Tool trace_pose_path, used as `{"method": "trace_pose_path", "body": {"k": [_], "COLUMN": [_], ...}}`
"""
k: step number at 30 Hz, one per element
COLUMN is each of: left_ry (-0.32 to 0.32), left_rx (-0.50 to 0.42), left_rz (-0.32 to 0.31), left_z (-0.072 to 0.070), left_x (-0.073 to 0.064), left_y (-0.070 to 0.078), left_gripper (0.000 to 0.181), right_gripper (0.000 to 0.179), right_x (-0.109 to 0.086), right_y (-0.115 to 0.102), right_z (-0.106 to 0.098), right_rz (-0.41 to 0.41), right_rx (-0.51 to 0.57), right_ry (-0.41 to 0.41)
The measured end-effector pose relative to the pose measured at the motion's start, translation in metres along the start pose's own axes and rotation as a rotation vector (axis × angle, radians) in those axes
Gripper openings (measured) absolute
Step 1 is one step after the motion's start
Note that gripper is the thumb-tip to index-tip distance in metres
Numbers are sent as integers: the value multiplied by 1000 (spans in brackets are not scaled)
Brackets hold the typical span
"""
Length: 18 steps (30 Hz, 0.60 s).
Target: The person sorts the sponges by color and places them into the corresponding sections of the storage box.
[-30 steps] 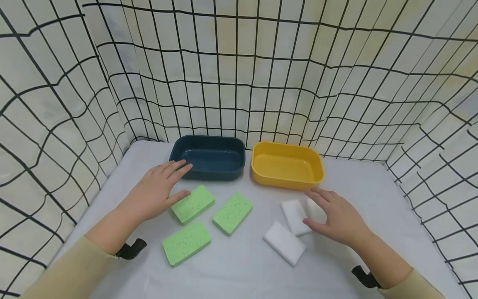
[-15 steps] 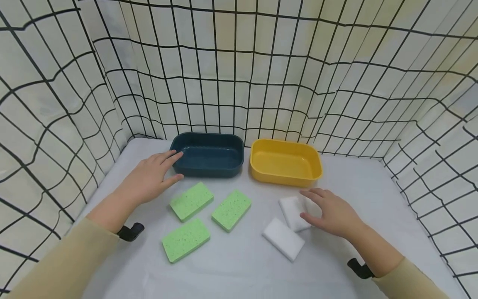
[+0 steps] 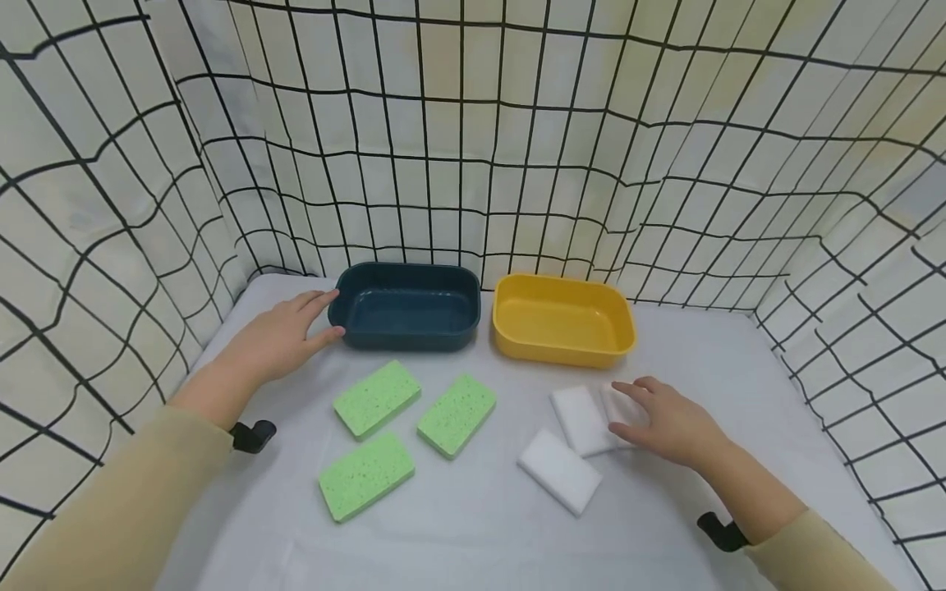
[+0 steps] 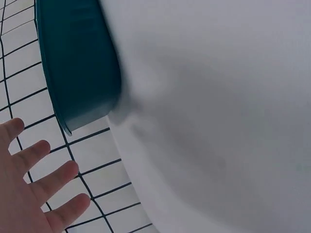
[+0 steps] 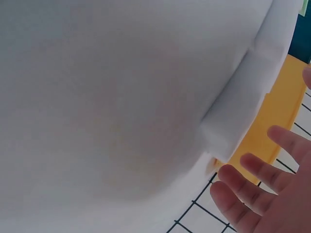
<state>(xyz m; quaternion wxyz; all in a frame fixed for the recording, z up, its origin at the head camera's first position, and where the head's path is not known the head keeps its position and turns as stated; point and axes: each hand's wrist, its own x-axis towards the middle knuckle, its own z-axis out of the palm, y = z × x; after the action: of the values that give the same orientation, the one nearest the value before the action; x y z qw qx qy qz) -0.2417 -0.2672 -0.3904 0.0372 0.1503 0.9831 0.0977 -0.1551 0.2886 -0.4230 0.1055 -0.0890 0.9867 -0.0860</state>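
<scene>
Beside the left end of a dark blue tray (image 3: 406,316) is my left hand (image 3: 277,338), fingers loosely extended towards its rim. The left wrist view shows these fingers spread and holding nothing, below the tray's corner (image 4: 80,73). My right hand (image 3: 668,423) hovers at a white sponge (image 3: 621,406), partly covering it. In the right wrist view its fingers are apart, near the white sponge (image 5: 238,104) but not around it. Two more white sponges lie to its left, one farther back (image 3: 580,420) and one nearer (image 3: 559,470).
Three speckled green sponges lie left of centre: a rear one (image 3: 377,398), a right one (image 3: 456,416) and a near one (image 3: 366,476). A yellow tray (image 3: 563,320) stands right of the blue one. Black wire mesh (image 3: 473,164) encloses the back and sides of the white tabletop (image 3: 473,533).
My left hand has moved left and back, away from above the green sponges to the blue tray's end. The right hand has shifted slightly right, uncovering more of the white sponges.
</scene>
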Motion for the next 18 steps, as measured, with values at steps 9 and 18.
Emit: {"method": "trace_pose_path", "body": {"k": [9,18], "left_ry": [-80,-144], "left_rx": [-88,-186], "left_rz": [-51,-90], "left_z": [5,6], "left_x": [10,18], "left_y": [-8,-13], "left_gripper": [86,93], "right_gripper": [87,99], "right_x": [-3,-2], "right_y": [9,8], "right_z": [7,9], "right_rz": [41,90], "right_rx": [0,40], "right_ry": [-48,-87]}}
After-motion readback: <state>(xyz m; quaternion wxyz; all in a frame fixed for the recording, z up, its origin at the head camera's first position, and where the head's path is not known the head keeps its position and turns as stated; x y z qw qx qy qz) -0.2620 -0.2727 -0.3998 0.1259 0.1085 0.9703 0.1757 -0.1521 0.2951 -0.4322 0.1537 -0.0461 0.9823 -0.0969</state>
